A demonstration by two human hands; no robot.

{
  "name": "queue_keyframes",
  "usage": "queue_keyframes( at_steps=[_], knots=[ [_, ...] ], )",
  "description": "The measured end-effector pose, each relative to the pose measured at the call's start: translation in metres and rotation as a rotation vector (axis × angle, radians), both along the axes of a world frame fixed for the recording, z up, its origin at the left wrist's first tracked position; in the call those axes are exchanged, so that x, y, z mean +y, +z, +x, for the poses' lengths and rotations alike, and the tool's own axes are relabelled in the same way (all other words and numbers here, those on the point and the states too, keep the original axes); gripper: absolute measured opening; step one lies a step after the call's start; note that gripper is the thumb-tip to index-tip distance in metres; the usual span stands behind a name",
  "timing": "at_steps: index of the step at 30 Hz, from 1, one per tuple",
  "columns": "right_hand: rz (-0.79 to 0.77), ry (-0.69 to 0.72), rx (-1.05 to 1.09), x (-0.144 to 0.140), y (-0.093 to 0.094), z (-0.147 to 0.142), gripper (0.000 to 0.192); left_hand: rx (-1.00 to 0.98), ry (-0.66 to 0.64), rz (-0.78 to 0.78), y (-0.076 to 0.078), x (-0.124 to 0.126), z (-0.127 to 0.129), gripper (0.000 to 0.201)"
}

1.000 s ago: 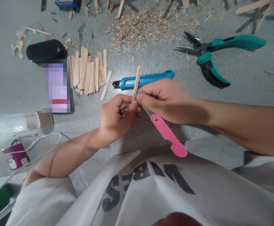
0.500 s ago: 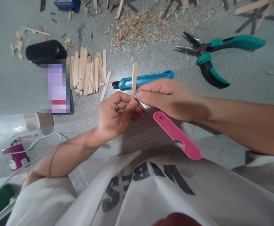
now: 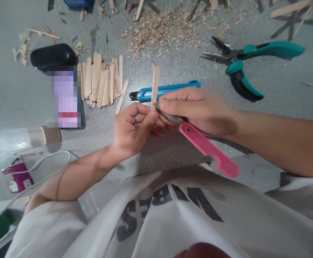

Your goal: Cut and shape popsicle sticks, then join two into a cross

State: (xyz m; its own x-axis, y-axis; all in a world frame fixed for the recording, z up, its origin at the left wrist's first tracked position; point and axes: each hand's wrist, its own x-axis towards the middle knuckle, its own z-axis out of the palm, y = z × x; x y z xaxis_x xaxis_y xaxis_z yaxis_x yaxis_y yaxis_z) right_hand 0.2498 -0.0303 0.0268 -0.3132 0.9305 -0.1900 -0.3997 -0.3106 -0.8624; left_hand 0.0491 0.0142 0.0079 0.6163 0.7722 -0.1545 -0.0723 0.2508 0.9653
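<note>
Between the thumb and fingers of my left hand (image 3: pixel 133 127) a wooden craft stick (image 3: pixel 155 84) points away from me, pinched near its lower end. My right hand (image 3: pixel 199 107) is closed on the blade of a folding knife (image 3: pixel 208 148) with a pink handle. The knife's tip touches or nearly touches the stick just above my left thumb, and its handle slants toward my shirt. Behind the stick lies a blue utility knife (image 3: pixel 169 91), partly covered by my right hand. One loose craft stick (image 3: pixel 122 96) rests beside my left hand.
A pile of craft sticks (image 3: pixel 100 80) lies left of centre, by a phone (image 3: pixel 66 100) and a black case (image 3: pixel 53 57). Wood shavings (image 3: pixel 156 34) spread at the back. Teal-handled pliers (image 3: pixel 234 57) sit at the right. A white cable (image 3: pixel 54 156) crosses the left side.
The pink handle has swung slightly right, and the knife's blade has turned in my right hand. The stick leans a little more to the right. My left hand has barely moved.
</note>
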Motion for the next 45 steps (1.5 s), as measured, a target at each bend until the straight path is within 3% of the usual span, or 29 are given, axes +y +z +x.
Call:
queue_keyframes(
  at_steps=[9, 13, 20, 30, 39, 45],
  knots=[
    [-0.033, 0.023, -0.101, 0.002, 0.015, 0.001, 0.05, 0.075, 0.015, 0.048, 0.0, -0.001, 0.002, 0.061],
    [-0.029, 0.03, -0.141, 0.001, 0.011, 0.001, 0.044, 0.099, 0.014, 0.07, 0.001, -0.003, 0.0, 0.062],
    [0.032, -0.026, -0.424, -0.005, 0.006, -0.003, 0.052, 0.139, 0.071, 0.158, -0.006, -0.01, -0.003, 0.054],
    [0.003, -0.088, -0.182, -0.003, 0.01, -0.008, 0.049, 0.163, 0.111, 0.091, -0.004, -0.008, -0.001, 0.055],
    [0.03, -0.025, -0.314, -0.004, 0.001, -0.004, 0.052, 0.146, 0.089, 0.113, -0.005, -0.009, 0.0, 0.06],
    [0.018, -0.068, -0.317, -0.003, 0.003, -0.006, 0.05, 0.159, 0.1, 0.122, -0.007, -0.01, -0.001, 0.055]
  ],
)
